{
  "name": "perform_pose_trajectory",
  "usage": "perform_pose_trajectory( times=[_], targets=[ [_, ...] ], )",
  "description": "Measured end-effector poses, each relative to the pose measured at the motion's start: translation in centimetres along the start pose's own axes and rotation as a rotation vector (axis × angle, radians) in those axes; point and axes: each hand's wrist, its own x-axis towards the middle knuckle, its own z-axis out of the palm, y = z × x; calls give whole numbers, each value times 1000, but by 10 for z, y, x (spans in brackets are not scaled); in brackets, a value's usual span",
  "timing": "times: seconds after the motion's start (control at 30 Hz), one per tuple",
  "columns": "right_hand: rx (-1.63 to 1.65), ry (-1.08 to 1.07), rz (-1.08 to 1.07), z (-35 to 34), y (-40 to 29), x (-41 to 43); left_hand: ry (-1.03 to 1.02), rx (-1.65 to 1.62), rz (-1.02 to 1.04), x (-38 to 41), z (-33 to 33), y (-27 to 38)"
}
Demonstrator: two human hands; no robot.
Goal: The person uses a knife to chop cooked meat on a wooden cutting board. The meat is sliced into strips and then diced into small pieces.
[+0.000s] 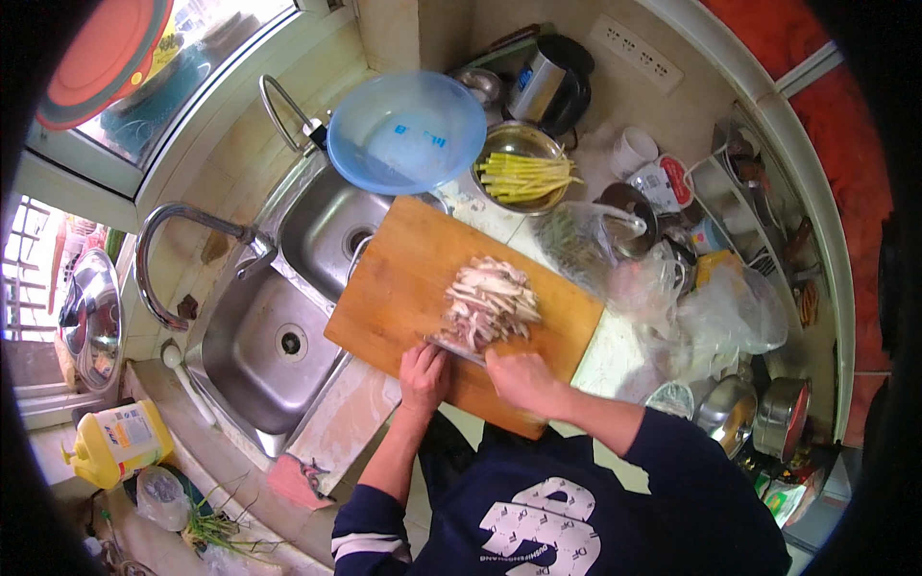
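Observation:
On a wooden cutting board [389,288] lies a heap of thin sliced food [492,299], pale with darker edges; its exact kind I cannot tell. My right hand [524,381] is closed around the handle end of a knife [461,349], whose blade lies along the near side of the heap. My left hand [425,373] is at the blade's far left end, fingers bent and close together on the blade or just beside it; whether they grip anything is hidden. Beyond the board, a metal bowl [481,191] holds cut yellow-green stalks [529,176].
A double steel sink [263,353] with a curved faucet [191,209] is left of the board. A blue plastic basin [407,133] rests past its far end. An electric kettle [540,83], plastic bags [735,313] and pots [781,417] crowd the right side.

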Motion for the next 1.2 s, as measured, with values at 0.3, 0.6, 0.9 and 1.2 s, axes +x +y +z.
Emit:
perform_pose_trajectory(
  times=[0.3,0.6,0.9,1.2],
  targets=[
    [-40,30,-37,-18,-7,-5,52,-29,-23,-5,-1,-2],
    [126,-15,27,-16,16,18,-42,-12,22,4,-6,-1],
    [349,58,165,-19,76,-6,-120,-75,133,35,9,-16],
    [24,344,66,-18,47,-56,158,-86,-270,29,-24,-26]
  ],
)
